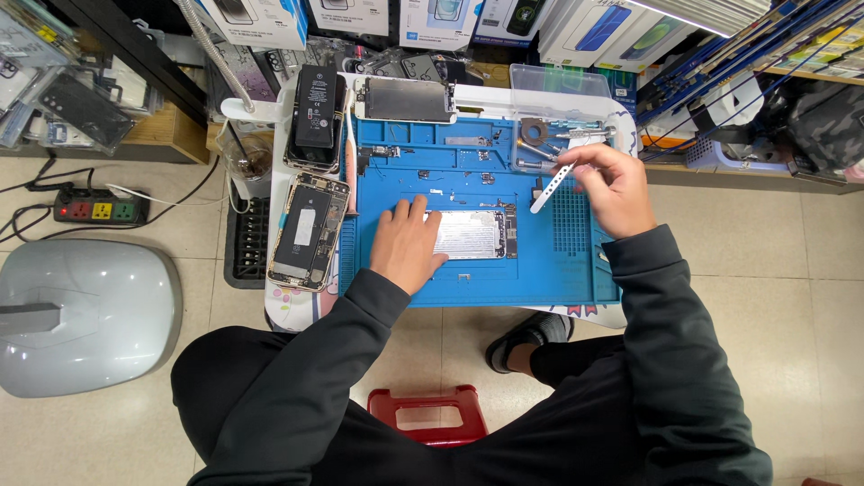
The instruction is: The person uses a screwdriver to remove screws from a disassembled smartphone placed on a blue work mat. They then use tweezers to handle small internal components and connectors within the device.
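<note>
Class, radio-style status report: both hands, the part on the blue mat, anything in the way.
Left hand flat on silver phone panel, steadying it. Right hand holding white pry tool above blue mat. Small screws, parts scattered nearby.

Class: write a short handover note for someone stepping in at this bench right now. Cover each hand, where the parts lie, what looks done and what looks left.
Left hand: flat on the left end of the silver screen panel, pinning it to the blue mat.
Right hand: fingers grip a white pry tool, its tip hanging above the mat just right of the panel.
Opened phone body lies left of the mat; a second panel sits at the mat's top edge.
Done: phone opened, panel off.
Left: probably work on the panel, then reassembly.
</note>
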